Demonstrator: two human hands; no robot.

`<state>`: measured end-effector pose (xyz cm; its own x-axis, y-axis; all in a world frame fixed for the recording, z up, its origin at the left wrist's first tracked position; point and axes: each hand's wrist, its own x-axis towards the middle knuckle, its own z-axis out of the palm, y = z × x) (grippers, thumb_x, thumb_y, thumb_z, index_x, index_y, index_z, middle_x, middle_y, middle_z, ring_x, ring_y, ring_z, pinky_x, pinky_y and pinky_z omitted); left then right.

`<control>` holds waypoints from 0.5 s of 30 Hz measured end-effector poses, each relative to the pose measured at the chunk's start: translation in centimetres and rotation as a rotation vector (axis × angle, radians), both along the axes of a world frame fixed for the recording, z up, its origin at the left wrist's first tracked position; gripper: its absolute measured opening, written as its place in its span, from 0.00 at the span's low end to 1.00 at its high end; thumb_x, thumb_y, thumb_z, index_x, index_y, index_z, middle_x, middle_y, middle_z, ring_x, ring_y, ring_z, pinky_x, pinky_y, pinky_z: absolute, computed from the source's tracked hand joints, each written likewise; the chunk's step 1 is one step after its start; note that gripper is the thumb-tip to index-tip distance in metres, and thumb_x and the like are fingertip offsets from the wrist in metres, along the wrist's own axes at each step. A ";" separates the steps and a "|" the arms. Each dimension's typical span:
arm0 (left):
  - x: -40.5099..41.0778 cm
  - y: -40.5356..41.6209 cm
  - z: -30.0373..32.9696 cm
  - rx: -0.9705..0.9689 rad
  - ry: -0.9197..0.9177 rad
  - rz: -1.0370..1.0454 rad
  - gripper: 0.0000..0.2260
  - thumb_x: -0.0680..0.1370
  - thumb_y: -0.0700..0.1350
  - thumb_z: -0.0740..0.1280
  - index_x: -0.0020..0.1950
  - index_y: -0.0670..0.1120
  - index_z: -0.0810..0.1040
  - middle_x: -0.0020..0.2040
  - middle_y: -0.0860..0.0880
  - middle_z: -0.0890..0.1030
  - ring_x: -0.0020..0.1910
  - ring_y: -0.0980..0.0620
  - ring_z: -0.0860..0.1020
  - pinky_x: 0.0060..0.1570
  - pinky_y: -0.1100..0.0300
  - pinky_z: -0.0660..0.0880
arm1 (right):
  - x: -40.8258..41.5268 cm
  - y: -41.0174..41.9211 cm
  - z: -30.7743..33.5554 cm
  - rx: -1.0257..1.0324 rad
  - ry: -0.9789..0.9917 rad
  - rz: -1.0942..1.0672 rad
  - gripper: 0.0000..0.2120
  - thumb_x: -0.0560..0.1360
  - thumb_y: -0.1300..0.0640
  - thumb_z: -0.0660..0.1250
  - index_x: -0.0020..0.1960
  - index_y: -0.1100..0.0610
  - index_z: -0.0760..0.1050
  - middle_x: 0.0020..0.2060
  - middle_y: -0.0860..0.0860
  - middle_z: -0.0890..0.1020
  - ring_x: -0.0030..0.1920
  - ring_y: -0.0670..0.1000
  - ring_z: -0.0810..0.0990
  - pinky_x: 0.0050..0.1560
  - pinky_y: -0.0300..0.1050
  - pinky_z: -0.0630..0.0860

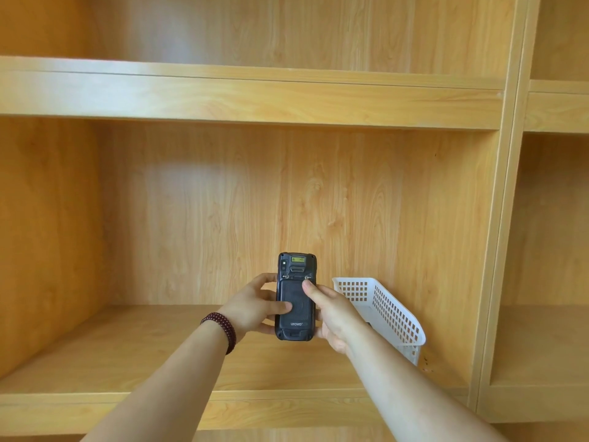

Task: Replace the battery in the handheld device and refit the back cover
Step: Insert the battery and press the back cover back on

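Both hands, left hand (255,306) and right hand (331,314), clamp the handheld device (295,296) upright. Back cover (294,306) on, thumbs pressing it. White basket (389,311) just right.

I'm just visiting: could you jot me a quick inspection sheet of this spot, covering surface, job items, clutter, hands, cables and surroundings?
Surface: wooden shelf, bare where visible.
Job's things: dark handheld device held upright, back facing the camera, back cover in place; no loose battery seen.
Clutter: white plastic basket on the shelf at right, contents hidden.
Hands: left hand and right hand both grip the device, thumbs on the cover; beaded bracelet on the left wrist.
Cables: nothing seen.
Surroundings: wooden shelving, upper shelf above.
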<state>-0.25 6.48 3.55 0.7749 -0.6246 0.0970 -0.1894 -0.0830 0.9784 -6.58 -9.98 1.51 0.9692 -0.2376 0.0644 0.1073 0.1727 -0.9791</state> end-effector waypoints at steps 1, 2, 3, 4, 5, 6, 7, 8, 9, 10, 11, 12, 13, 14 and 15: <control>0.0 -0.1 -0.1 -0.015 -0.009 0.014 0.21 0.74 0.36 0.72 0.63 0.50 0.72 0.54 0.40 0.83 0.48 0.43 0.85 0.41 0.50 0.82 | 0.0 -0.2 0.0 0.013 -0.005 0.038 0.14 0.77 0.50 0.68 0.59 0.55 0.80 0.55 0.54 0.85 0.58 0.56 0.82 0.55 0.67 0.79; 0.1 -0.1 -0.1 -0.036 -0.015 0.033 0.21 0.74 0.35 0.72 0.64 0.49 0.72 0.54 0.40 0.82 0.47 0.43 0.85 0.40 0.49 0.83 | -0.1 -0.3 0.1 0.024 -0.012 0.089 0.13 0.78 0.53 0.68 0.60 0.56 0.80 0.56 0.55 0.85 0.59 0.57 0.82 0.57 0.67 0.78; 0.2 -0.2 -0.2 -0.056 -0.014 0.047 0.21 0.74 0.34 0.71 0.64 0.48 0.72 0.54 0.40 0.82 0.47 0.43 0.85 0.40 0.49 0.82 | -0.2 -0.5 0.1 0.029 -0.016 0.137 0.12 0.78 0.58 0.68 0.61 0.57 0.79 0.57 0.56 0.84 0.60 0.58 0.81 0.58 0.66 0.78; 0.3 -0.2 -0.3 -0.072 -0.009 0.056 0.21 0.74 0.34 0.71 0.65 0.48 0.72 0.54 0.40 0.82 0.47 0.43 0.85 0.40 0.49 0.83 | -0.3 -0.6 0.1 0.027 -0.020 0.169 0.12 0.78 0.63 0.67 0.61 0.58 0.79 0.57 0.57 0.84 0.60 0.58 0.81 0.58 0.65 0.78; 0.4 -0.2 -0.3 -0.081 -0.007 0.058 0.22 0.74 0.34 0.71 0.65 0.48 0.72 0.54 0.39 0.82 0.47 0.43 0.85 0.40 0.49 0.83 | -0.3 -0.7 0.1 0.024 -0.021 0.179 0.13 0.77 0.66 0.66 0.61 0.59 0.79 0.56 0.57 0.85 0.60 0.58 0.81 0.58 0.64 0.78; 0.4 -0.3 -0.4 -0.084 -0.010 0.058 0.22 0.74 0.34 0.71 0.65 0.48 0.72 0.55 0.39 0.81 0.47 0.43 0.85 0.40 0.48 0.83 | -0.4 -0.8 0.1 0.020 -0.023 0.174 0.14 0.77 0.68 0.66 0.61 0.60 0.79 0.56 0.57 0.85 0.59 0.58 0.82 0.58 0.63 0.78; 0.4 -0.3 -0.5 -0.085 -0.011 0.055 0.22 0.74 0.34 0.72 0.65 0.49 0.72 0.56 0.38 0.81 0.47 0.43 0.85 0.40 0.48 0.83 | -0.3 -0.8 0.1 0.019 -0.026 0.163 0.14 0.77 0.69 0.66 0.60 0.60 0.79 0.55 0.57 0.85 0.59 0.58 0.82 0.57 0.62 0.79; 0.4 -0.2 -0.5 -0.084 -0.007 0.048 0.22 0.74 0.35 0.72 0.65 0.49 0.72 0.57 0.37 0.80 0.47 0.44 0.85 0.41 0.49 0.83 | -0.3 -0.8 0.1 0.019 -0.028 0.154 0.13 0.77 0.69 0.66 0.60 0.59 0.80 0.55 0.57 0.85 0.58 0.58 0.82 0.57 0.61 0.79; 0.4 -0.2 -0.5 -0.083 0.003 0.034 0.23 0.74 0.35 0.72 0.65 0.50 0.72 0.58 0.37 0.80 0.47 0.44 0.85 0.41 0.49 0.83 | -0.3 -0.8 0.1 0.021 -0.030 0.148 0.13 0.77 0.69 0.66 0.59 0.59 0.80 0.55 0.57 0.85 0.58 0.58 0.82 0.56 0.61 0.80; 0.5 0.0 -0.5 -0.079 0.018 0.011 0.24 0.74 0.35 0.72 0.66 0.50 0.71 0.58 0.37 0.80 0.48 0.45 0.85 0.41 0.50 0.82 | -0.3 -0.9 0.0 0.024 -0.033 0.146 0.13 0.77 0.68 0.66 0.58 0.58 0.80 0.55 0.57 0.85 0.57 0.57 0.83 0.56 0.61 0.80; 0.6 0.1 -0.5 -0.076 0.036 -0.019 0.26 0.74 0.35 0.72 0.68 0.51 0.70 0.59 0.38 0.80 0.50 0.45 0.84 0.43 0.50 0.82 | -0.3 -0.9 0.0 0.028 -0.035 0.146 0.12 0.77 0.68 0.66 0.58 0.58 0.80 0.55 0.57 0.85 0.57 0.57 0.83 0.56 0.61 0.80; 0.8 0.2 -0.6 -0.076 0.054 -0.045 0.29 0.73 0.34 0.72 0.70 0.51 0.69 0.59 0.39 0.81 0.51 0.44 0.84 0.45 0.49 0.82 | -0.3 -1.0 -0.1 0.028 -0.035 0.151 0.13 0.77 0.68 0.65 0.60 0.59 0.79 0.55 0.57 0.85 0.58 0.57 0.82 0.56 0.61 0.80; 1.0 0.3 -0.6 -0.078 0.065 -0.060 0.31 0.73 0.33 0.72 0.72 0.51 0.68 0.58 0.40 0.81 0.52 0.44 0.84 0.46 0.48 0.82 | -0.3 -1.2 -0.1 0.022 -0.031 0.164 0.14 0.78 0.67 0.65 0.61 0.59 0.79 0.56 0.56 0.85 0.58 0.57 0.82 0.57 0.60 0.79; 1.1 0.3 -0.7 -0.080 0.068 -0.059 0.32 0.73 0.31 0.71 0.73 0.50 0.67 0.58 0.40 0.81 0.53 0.43 0.84 0.47 0.47 0.82 | -0.4 -1.3 -0.1 0.003 -0.025 0.186 0.15 0.77 0.67 0.66 0.62 0.58 0.78 0.57 0.56 0.84 0.59 0.56 0.81 0.57 0.60 0.79; 1.2 0.3 -0.8 -0.084 0.064 -0.048 0.33 0.72 0.30 0.71 0.74 0.49 0.66 0.57 0.41 0.81 0.52 0.43 0.84 0.48 0.47 0.82 | -0.4 -1.4 -0.1 -0.028 -0.018 0.211 0.17 0.77 0.68 0.66 0.63 0.57 0.77 0.58 0.55 0.84 0.60 0.57 0.81 0.57 0.60 0.79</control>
